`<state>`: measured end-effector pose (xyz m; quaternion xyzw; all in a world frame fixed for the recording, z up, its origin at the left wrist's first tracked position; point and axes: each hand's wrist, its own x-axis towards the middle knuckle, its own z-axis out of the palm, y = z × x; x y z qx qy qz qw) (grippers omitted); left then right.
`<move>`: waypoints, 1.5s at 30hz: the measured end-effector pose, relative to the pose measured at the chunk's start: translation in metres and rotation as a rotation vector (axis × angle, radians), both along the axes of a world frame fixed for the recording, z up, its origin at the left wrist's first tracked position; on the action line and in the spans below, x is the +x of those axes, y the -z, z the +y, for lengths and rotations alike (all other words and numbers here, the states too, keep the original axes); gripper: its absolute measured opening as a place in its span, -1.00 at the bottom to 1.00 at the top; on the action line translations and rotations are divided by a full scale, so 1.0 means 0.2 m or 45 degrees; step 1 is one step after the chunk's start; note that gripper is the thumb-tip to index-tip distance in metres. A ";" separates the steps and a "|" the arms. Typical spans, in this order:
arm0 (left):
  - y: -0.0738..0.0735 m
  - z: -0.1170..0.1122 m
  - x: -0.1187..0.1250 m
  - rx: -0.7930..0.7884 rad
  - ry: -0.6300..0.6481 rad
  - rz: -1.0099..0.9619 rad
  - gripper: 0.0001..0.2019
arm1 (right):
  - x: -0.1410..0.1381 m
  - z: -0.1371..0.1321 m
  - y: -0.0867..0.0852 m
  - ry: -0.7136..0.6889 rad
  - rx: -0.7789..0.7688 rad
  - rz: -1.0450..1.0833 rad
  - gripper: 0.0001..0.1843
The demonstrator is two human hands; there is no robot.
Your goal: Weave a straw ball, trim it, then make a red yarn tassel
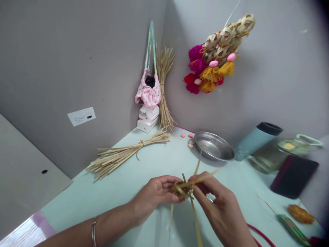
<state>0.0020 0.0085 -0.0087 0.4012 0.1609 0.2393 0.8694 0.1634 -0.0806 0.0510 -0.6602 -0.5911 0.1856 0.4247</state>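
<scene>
A small, roundish piece woven from straw strips [180, 190] is held above the table, with loose strip ends sticking out upward and downward. My left hand [161, 191] grips its left side between thumb and fingers, and a metal bangle [94, 231] circles that wrist. At the right side of the weave, my right hand [214, 197] pinches a strip end between thumb and fingertips. One pale strip [205, 176] points up and right over this hand. Another long strip [196, 223] hangs down toward the near edge of the view. The inside of the weave is partly hidden by fingers.
A tied straw bundle [128, 153] lies at left; another bundle [165, 85] leans in the corner beside a pink pouch [148, 94]. Behind my hands stand a steel bowl [214, 147], a blue tumbler [257, 140] and a dark phone-like slab [294, 176]. A woven ornament [222, 43] hangs above.
</scene>
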 end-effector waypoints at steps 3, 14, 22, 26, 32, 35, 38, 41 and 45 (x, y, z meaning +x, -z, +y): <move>0.00 0.00 0.00 -0.007 0.006 0.000 -0.56 | 0.00 0.02 -0.02 -0.061 -0.094 0.154 -0.81; -0.06 0.00 -0.03 -0.097 -0.039 -0.030 -0.68 | 0.05 0.03 0.01 -0.039 0.087 0.099 -0.84; -0.03 0.01 -0.01 -0.092 -0.194 0.076 -0.71 | 0.05 0.03 0.09 -0.140 0.244 -0.256 -0.80; -0.02 0.03 0.00 -0.164 -0.221 0.089 -0.71 | 0.02 0.03 0.08 -0.171 0.271 -0.348 -0.76; -0.01 0.05 -0.01 -0.252 -0.206 0.072 -0.73 | 0.01 0.01 0.09 -0.075 0.341 -0.317 -0.65; -0.02 0.05 -0.01 -0.296 -0.207 0.085 -0.75 | 0.03 0.01 0.09 0.123 0.307 -0.159 -0.68; -0.02 0.05 -0.01 -0.266 -0.201 0.079 -0.76 | 0.04 0.04 0.07 0.054 0.089 0.023 -0.67; -0.02 0.03 -0.01 -0.205 -0.196 0.082 -0.76 | 0.03 0.07 0.07 -0.207 -0.238 0.357 -0.56; -0.03 0.01 0.00 -0.157 -0.198 0.186 -0.76 | -0.01 0.09 0.13 -0.151 -0.402 0.712 -0.36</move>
